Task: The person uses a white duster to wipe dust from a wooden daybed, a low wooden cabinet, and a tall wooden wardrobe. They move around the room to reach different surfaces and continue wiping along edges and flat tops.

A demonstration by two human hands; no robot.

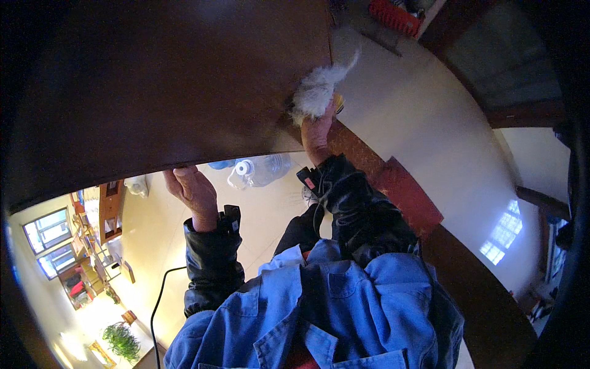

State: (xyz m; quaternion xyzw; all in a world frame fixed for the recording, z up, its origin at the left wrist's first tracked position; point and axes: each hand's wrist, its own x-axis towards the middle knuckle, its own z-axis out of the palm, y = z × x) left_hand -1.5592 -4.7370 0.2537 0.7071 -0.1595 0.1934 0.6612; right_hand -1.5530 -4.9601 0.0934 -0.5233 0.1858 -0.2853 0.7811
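A large dark brown wooden panel (184, 83), which looks like a door, fills the upper left of the view. My right hand (320, 124) is closed around a feather duster (315, 94) with fluffy grey-white fibres, at the panel's right edge; a bit of yellow shows beside the fingers. My left hand (191, 187) touches the panel's lower edge, its fingertips partly hidden behind that edge.
Clear plastic bottles (265, 169) lie on the pale floor beneath the panel. A red cloth or mat (410, 198) lies over a brown wooden strip at right. A red plastic basket (396, 17) stands at top right. Green plant (120, 341) and windows are lower left.
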